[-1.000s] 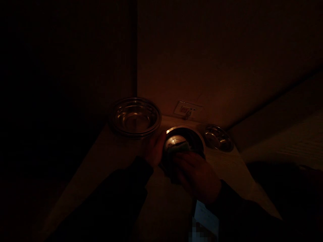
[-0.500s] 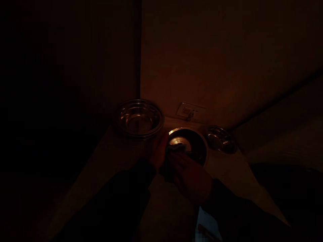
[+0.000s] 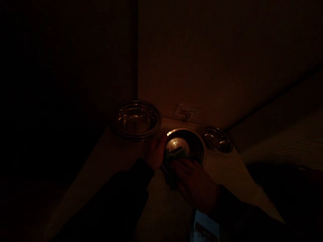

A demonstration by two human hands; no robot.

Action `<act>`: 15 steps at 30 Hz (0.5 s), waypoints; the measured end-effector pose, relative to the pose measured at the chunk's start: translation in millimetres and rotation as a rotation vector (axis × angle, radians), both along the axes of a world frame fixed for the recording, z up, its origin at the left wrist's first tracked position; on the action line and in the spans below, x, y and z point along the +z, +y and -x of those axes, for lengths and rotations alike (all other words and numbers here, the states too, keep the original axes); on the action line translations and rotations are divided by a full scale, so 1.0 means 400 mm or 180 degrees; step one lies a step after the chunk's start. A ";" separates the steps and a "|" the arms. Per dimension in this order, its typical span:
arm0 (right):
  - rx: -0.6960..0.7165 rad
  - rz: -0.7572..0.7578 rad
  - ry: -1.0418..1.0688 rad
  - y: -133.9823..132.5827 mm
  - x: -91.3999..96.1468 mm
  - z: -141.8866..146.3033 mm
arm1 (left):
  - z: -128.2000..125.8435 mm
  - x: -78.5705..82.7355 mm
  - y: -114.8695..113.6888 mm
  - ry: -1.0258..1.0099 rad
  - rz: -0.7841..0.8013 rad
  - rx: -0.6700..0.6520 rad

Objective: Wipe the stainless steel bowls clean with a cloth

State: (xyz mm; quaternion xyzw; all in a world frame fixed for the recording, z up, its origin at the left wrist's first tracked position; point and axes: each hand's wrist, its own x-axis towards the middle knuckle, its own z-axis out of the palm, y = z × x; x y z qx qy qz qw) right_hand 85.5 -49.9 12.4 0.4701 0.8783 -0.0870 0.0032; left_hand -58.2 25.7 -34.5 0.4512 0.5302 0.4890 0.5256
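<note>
In very dim light, a round shiny steel bowl (image 3: 194, 143) sits on a pale wooden tabletop (image 3: 113, 168), tipped a little so that its open mouth faces the person. The left hand (image 3: 155, 153) is clamped on the bowl's left rim, thumb at the edge and fingers round the outside. The right hand (image 3: 194, 181) comes in from the bowl's near right side, its fingers bunched down on a crumpled greenish cloth (image 3: 176, 155) that lies pressed against the inner wall, just below the bright flat bottom. So the bowl lies straight ahead of both hands, one on either side of it, and the cloth-bearing right hand is the one inside.

Behind the bowl to its left stands a stack of larger steel bowls (image 3: 136, 119), near but apart. To its right rests a small shallow steel dish (image 3: 217, 139). On the wall just behind the bowl is a pale wall socket (image 3: 187, 111).
</note>
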 end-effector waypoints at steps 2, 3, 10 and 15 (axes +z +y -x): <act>-0.0008 -0.0131 0.0143 0.018 -0.022 0.032 | 0.002 -0.003 0.004 0.0095 0.0099 -0.0009; -0.0099 -0.0274 0.0201 0.031 -0.031 0.047 | 0.004 -0.002 0.005 0.0141 0.0093 -0.0002; -0.0551 -0.0860 -0.0299 0.095 -0.023 0.028 | 0.002 0.009 0.004 -0.0019 -0.0048 -0.0023; -0.0592 -0.0780 -0.0387 0.107 -0.018 0.008 | -0.001 -0.001 0.007 0.0031 -0.0150 0.0088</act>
